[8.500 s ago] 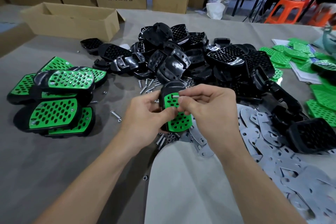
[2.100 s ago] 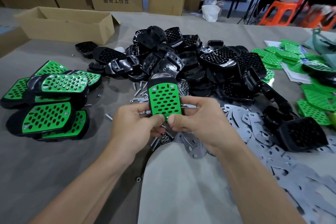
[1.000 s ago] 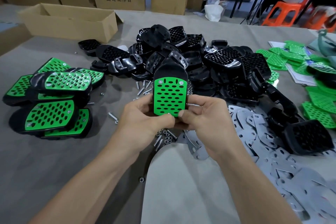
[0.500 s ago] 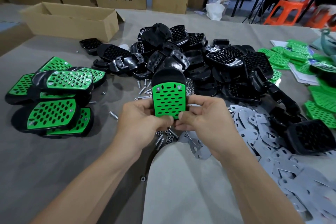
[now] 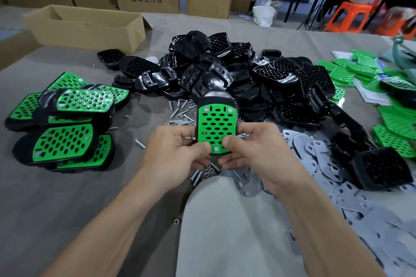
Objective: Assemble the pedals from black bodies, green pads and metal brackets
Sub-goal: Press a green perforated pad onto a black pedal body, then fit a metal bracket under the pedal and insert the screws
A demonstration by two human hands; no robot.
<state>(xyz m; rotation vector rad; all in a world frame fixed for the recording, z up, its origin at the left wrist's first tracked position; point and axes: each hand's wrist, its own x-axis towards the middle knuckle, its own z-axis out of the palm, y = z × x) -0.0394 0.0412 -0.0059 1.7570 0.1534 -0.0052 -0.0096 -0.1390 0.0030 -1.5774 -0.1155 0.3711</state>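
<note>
A pedal [image 5: 216, 123], a black body with a green perforated pad on its face and screw heads at the corners, stands upright at the centre, held at its lower end. My left hand [image 5: 174, 153] grips its lower left edge with the thumb on the pad. My right hand [image 5: 254, 153] grips its lower right edge, thumb pressing next to a bottom screw. Behind lies a heap of black bodies [image 5: 236, 74]. Loose green pads [image 5: 360, 69] lie at the right. Grey metal brackets [image 5: 315, 159] spread at the lower right.
Several assembled pedals [image 5: 65, 119] are stacked at the left. Loose screws and nuts [image 5: 180, 112] lie scattered under the held pedal. An open cardboard box [image 5: 85, 27] stands at the back left, more boxes behind it. My knee [image 5: 225, 220] is below the hands.
The pedal, first held low with my right fingers at a top screw, was turned face up and raised upright. In the last half second both hands barely moved.
</note>
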